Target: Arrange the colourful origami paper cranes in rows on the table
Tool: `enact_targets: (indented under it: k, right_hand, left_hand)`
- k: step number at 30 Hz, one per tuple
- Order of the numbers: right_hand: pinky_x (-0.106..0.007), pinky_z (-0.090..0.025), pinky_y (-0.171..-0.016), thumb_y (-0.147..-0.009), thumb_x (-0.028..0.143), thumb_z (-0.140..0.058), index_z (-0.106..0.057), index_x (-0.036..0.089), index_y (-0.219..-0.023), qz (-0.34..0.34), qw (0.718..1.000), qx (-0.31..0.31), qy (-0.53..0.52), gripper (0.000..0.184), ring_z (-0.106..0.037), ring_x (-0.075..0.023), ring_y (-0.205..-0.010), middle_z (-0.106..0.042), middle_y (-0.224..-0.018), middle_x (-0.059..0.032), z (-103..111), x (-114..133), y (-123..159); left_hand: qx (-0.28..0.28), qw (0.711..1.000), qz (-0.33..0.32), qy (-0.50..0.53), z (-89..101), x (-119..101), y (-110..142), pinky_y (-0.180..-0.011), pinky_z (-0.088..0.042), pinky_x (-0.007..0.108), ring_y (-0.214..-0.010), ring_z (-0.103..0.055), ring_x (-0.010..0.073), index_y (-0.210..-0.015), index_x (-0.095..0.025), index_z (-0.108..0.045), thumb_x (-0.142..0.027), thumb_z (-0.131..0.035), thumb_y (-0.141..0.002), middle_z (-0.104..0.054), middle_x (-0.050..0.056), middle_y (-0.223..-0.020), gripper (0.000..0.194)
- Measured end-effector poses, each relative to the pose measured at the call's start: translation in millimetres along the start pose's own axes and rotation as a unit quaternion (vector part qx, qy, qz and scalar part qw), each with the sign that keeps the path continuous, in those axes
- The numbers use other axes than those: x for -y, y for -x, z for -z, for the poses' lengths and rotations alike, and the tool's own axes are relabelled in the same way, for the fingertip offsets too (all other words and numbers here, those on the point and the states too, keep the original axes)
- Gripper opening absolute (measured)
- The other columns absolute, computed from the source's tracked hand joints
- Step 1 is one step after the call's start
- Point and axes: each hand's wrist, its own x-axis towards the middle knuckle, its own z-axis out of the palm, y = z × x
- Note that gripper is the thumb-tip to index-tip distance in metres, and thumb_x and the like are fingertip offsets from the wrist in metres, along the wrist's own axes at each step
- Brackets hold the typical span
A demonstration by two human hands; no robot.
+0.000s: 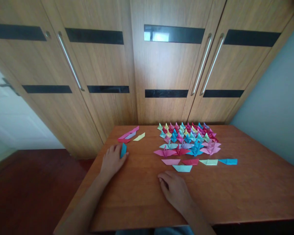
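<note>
My left hand (112, 160) is at the left side of the table, its thumb and fingers closed around a blue folded paper strip (123, 150). Just beyond it lie pink folded strips (127, 134), a lilac strip (130, 135) and a pale yellow one (139, 136). My right hand (174, 189) rests on the tabletop with curled fingers, and nothing shows in it. Nearest to that hand is a pale aqua folded strip (182, 168). Behind this strip runs a row of pink (171, 162), red (190, 162), pale green (208, 162) and blue strips (227, 161).
Several rows of colourful origami cranes (186, 137) stand at the back of the brown wooden table (254, 186). A wooden wardrobe (161, 65) with metal handles rises right behind the table. A pale wall (271, 114) is on the right, a white door (12, 111) on the left.
</note>
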Motion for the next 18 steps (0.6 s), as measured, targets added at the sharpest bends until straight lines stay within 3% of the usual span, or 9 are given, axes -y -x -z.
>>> enact_targets:
  k: [4, 13, 18]
  right_hand:
    - [-0.026, -0.043, -0.074, -0.087, 0.017, -0.040, -0.066, 0.023, -0.090, -0.011, 1.000, -0.003, -0.026, 0.027, -0.059, -0.0161, -0.080, -0.064, -0.085, -0.0024, 1.9, -3.2, 2.7]
    - [-0.024, -0.042, -0.072, -0.086, 0.017, -0.043, -0.066, 0.023, -0.089, -0.015, 0.999, -0.017, -0.034, 0.025, -0.058, -0.0153, -0.078, -0.063, -0.083, -0.0017, 0.5, -3.4, 2.8]
    - [-0.024, -0.041, -0.068, -0.085, 0.015, -0.044, -0.065, 0.022, -0.086, -0.023, 0.998, -0.017, -0.049, 0.023, -0.057, -0.0146, -0.075, -0.062, -0.079, -0.0011, 3.0, -2.9, 3.1]
  left_hand:
    - [-0.008, 0.999, 0.031, -0.011, -8.4, 10.8, -6.6, -0.085, -0.041, 0.040, -0.103, -0.051, 0.0301, -0.108, -0.016, -0.057, -0.055, -0.036, -0.085, -0.055, 0.013, -0.110, 0.050]
    - [-0.029, 0.990, -0.046, 0.133, -16.8, 20.0, -5.3, -0.087, -0.043, 0.031, -0.098, -0.058, 0.0210, -0.106, -0.019, -0.054, -0.032, -0.045, -0.082, -0.063, 0.006, -0.106, 0.028]
    - [-0.018, 0.977, -0.049, 0.205, -17.7, 16.5, -3.0, -0.080, -0.046, 0.030, -0.089, -0.063, 0.0215, -0.102, -0.021, -0.058, -0.033, -0.050, -0.078, -0.068, 0.004, -0.096, 0.028]
